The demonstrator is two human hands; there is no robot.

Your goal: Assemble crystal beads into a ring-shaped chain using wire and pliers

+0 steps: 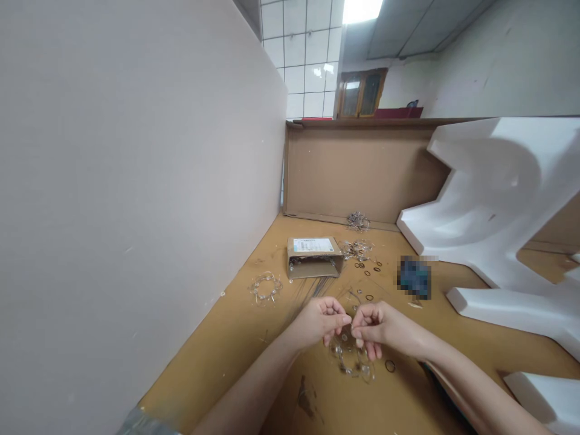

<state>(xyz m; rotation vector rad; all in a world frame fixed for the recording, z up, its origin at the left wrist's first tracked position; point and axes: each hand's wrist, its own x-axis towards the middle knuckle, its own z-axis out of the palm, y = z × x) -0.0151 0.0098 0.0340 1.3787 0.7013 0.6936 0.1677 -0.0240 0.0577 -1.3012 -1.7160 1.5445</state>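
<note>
My left hand [322,319] and my right hand [375,327] meet above the table, thumb and fingers of each pinched together, tips nearly touching. Below their fingertips hangs a wire ring with clear beads [348,370], thin wire ends sticking out of it. Its upper part is hidden by my fingers, and the exact piece in each pinch is too small to see well. A similar beaded wire ring [265,288] lies flat on the brown cardboard surface to the left. A small dark loop [390,366] lies just right of the held ring.
An open cardboard box [313,258] with a white label stands ahead, loose thin wires before it. Beside it are tangled bead-and-wire piles [357,249] and several dark loops [370,297]. A blurred dark object [414,278] lies right, near white foam [489,199]. A pale panel [136,181] rises left.
</note>
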